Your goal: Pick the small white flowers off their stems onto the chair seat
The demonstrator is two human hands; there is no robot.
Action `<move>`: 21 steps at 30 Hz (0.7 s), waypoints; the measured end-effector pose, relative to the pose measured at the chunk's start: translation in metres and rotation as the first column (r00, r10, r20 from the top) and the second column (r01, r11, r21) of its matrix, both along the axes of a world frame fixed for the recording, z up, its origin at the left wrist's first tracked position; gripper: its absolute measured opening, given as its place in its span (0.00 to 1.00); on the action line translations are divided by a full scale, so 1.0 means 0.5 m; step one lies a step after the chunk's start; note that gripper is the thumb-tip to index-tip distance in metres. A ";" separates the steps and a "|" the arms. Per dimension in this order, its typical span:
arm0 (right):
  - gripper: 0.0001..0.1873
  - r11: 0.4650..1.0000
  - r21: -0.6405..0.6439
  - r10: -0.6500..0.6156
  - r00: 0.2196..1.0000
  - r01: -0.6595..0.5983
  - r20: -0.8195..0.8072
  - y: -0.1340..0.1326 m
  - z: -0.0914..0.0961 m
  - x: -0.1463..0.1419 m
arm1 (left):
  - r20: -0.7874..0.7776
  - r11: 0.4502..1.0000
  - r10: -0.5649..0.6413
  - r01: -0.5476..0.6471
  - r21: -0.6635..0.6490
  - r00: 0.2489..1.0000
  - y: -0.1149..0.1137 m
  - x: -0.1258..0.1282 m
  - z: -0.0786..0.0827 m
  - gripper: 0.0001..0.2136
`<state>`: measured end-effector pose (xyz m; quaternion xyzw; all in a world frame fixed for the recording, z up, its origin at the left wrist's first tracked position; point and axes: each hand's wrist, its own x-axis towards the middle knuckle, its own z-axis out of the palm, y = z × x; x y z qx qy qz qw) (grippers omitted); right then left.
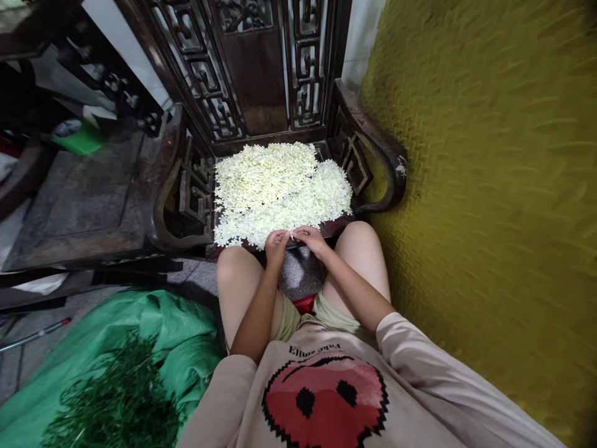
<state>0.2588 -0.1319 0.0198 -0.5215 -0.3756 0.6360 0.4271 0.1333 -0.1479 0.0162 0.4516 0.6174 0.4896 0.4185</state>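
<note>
Just below frame centre, our left hand (278,239) and right hand (308,236) are narrowly pinching what looks like a small blossom (291,235); we are seemingly handling it singly, the next move calling for lightness; its direction and long axis we cannot tell; heaped blossoms (270,180) are lying above.

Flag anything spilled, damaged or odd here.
The right armrest has a pale patch near its front, possibly chipped. White flowers are spread over the seat, an odd place for them.
</note>
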 end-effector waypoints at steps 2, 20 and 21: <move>0.14 1.000 0.016 -0.008 1.000 0.008 0.009 0.000 -0.003 0.001 | -0.043 1.000 -0.012 0.012 0.008 0.999 0.002 0.000 -0.003 0.08; 0.11 0.998 0.057 -0.030 0.999 0.028 0.034 0.001 -0.010 0.002 | 0.274 0.963 0.037 0.038 -0.266 0.961 0.008 0.006 0.007 0.08; 0.11 0.998 0.055 -0.029 0.999 0.028 0.033 0.001 -0.009 0.002 | 0.284 0.961 0.049 0.032 -0.273 0.958 0.008 0.006 0.007 0.08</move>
